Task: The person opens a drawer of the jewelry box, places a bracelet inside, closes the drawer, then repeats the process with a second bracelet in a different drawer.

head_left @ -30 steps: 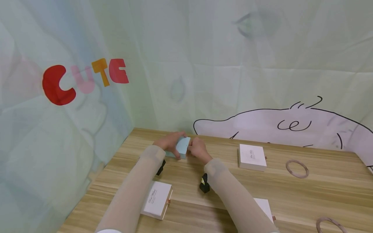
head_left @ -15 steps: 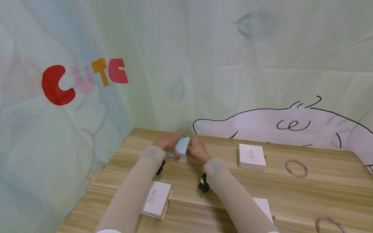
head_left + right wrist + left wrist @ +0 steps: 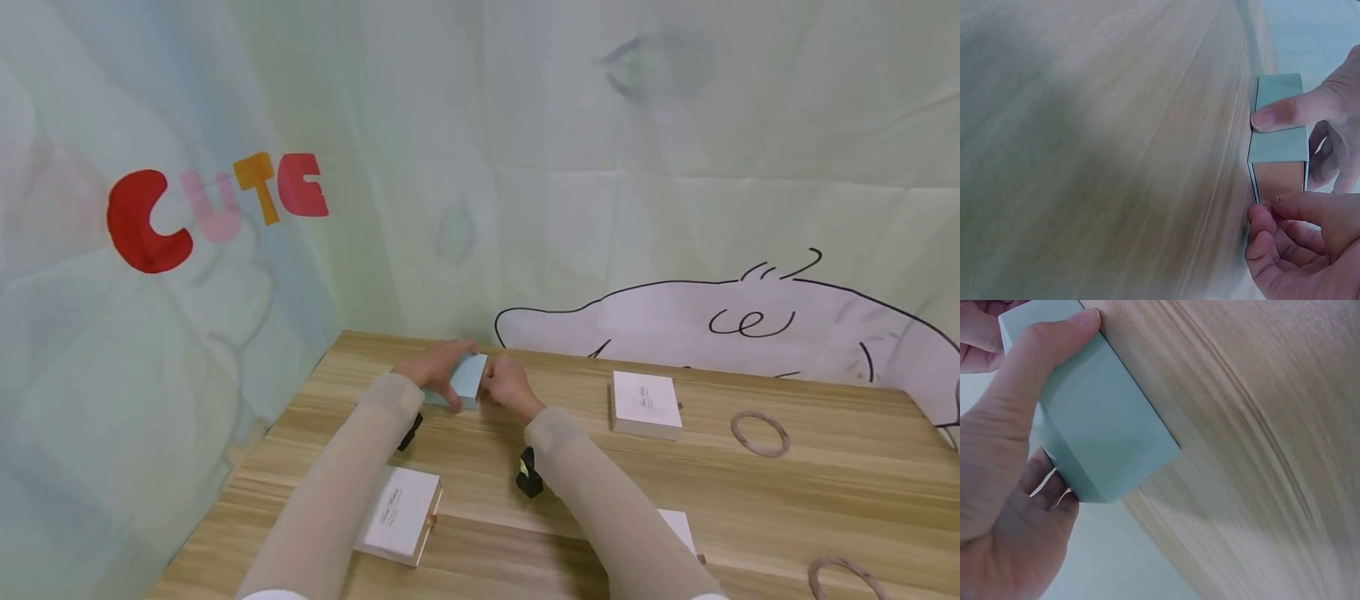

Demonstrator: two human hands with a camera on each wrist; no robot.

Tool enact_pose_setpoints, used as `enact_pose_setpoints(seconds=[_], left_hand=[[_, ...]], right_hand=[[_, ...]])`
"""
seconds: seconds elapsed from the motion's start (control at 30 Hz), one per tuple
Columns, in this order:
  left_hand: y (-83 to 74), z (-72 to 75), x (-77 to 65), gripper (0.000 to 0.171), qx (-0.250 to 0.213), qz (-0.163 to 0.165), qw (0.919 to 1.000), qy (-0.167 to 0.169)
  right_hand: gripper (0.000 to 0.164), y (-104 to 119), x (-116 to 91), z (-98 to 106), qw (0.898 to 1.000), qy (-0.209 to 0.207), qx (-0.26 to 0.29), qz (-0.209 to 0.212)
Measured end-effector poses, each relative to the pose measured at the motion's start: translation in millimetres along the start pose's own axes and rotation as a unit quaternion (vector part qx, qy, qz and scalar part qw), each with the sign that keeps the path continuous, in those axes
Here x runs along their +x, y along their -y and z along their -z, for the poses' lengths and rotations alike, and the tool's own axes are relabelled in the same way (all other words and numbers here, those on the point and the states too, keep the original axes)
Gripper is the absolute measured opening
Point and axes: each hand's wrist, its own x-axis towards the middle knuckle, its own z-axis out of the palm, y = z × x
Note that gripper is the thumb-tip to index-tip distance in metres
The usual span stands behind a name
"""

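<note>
A pale blue-green drawer box (image 3: pixel 470 379) lies at the far left part of the wooden table. My left hand (image 3: pixel 437 368) grips it across the sides, with the thumb (image 3: pixel 1060 340) along one long face and the fingers on the opposite side. At the box's right end, my right hand (image 3: pixel 512 387) has its fingers curled in. The right wrist view shows a brown inner drawer (image 3: pixel 1280 180) at that end, roughly level with the sleeve's edge. There, the right thumb and forefinger pinch a small pull tab, mostly hidden by the fingertips.
White drawer boxes with small orange tabs lie nearer me: one at left (image 3: pixel 400 514), one at right (image 3: pixel 647 405), another (image 3: pixel 678 529) partly behind my right sleeve. Two brownish rings (image 3: pixel 761 433) are at the right. Printed cloth walls (image 3: pixel 420 208) border the table's back and left.
Both hands keep their hold on the box, with hardly any visible movement. The head view has shifted very slightly.
</note>
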Motion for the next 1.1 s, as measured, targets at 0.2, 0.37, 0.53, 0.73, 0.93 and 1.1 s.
enact_pose_setpoints(seconds=[0.2,0.37,0.53,0.73,0.93,1.1], left_hand=[[-2.0,2.5,-2.9,0.087,-0.01,0.018,0.9998,0.008],[-3.1,4.4,-3.6,0.089,-0.009,0.027,0.9995,0.016],[-1.9,3.9,-2.7,0.091,-0.002,0.035,0.9991,0.025],[-1.5,4.0,-3.4,0.1,0.0,0.053,0.998,0.035],[-5.4,7.2,-8.1,0.108,0.003,0.05,0.9982,0.033],[-9.9,9.8,-9.1,0.108,0.007,0.036,0.9988,0.033]], right_hand=[[0.031,-3.2,-0.3,4.2,0.999,0.027,0.003,0.019],[0.023,-0.6,-3.9,14.1,0.998,0.058,0.008,0.02],[0.027,2.3,-8.4,23.1,0.997,0.073,-0.016,0.019],[0.028,7.0,-11.4,32.5,0.995,0.091,-0.028,0.027],[0.03,16.3,-17.4,43.2,0.992,0.125,-0.027,0.022],[0.023,21.2,-23.7,55.0,0.989,0.143,-0.037,0.024]])
